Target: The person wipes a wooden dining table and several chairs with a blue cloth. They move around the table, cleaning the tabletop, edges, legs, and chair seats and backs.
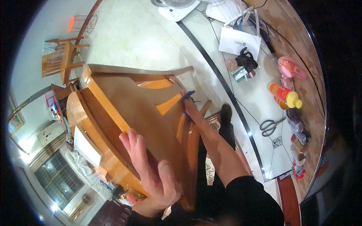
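Observation:
My left hand [154, 172] is raised at the lower middle, thumb apart and fingers extended, with nothing held. Its fingertips overlap the light wooden rim of a brown wooden furniture panel [141, 104]; whether they touch it cannot be told. Farther off, my right hand [189, 105] is closed around a small blue cloth-like item [187, 96], low beside the panel's far side and wooden legs or slats [169, 104]. Part of that item is hidden by the hand.
Left of the panel stands a curved wooden tabletop [107, 141] with a white sheet [87, 147]. A glass-like counter [249, 96] on the right bears scissors [268, 127], a white router [239, 42] and a yellow-capped bottle [285, 94]. A wooden chair [66, 62] stands behind.

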Demonstrator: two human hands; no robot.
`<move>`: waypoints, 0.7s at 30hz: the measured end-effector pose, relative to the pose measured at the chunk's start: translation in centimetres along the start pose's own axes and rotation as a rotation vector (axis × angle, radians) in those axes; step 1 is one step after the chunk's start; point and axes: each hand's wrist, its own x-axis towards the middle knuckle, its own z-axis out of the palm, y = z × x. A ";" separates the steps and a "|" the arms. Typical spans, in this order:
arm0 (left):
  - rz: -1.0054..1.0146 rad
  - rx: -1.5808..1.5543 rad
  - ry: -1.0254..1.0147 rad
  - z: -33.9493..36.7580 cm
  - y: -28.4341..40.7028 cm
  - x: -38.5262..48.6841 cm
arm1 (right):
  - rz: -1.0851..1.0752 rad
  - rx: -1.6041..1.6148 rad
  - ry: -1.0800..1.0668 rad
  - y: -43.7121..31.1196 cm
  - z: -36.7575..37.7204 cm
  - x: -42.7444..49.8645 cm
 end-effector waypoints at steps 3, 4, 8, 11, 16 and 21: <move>-0.012 -0.007 -0.006 -0.2 0.0 -0.1 | 0.411 0.821 0.054 -1.3 -0.1 3.2; -0.005 -0.036 -0.001 -0.2 0.0 -0.1 | 0.459 0.711 0.006 -2.2 -0.9 4.6; -0.019 -0.045 -0.031 -0.4 0.1 -0.2 | 0.237 0.730 -0.077 -8.8 -5.6 5.1; -0.024 -0.007 -0.074 -0.5 0.1 -0.2 | 0.051 0.806 -0.087 -15.8 -10.6 2.6; 0.002 0.031 -0.046 -0.4 0.3 0.0 | -0.291 1.037 -0.051 -26.3 -19.6 -1.1; -0.024 0.029 -0.033 -0.3 0.4 0.0 | -0.500 1.021 0.059 -28.7 -20.5 3.7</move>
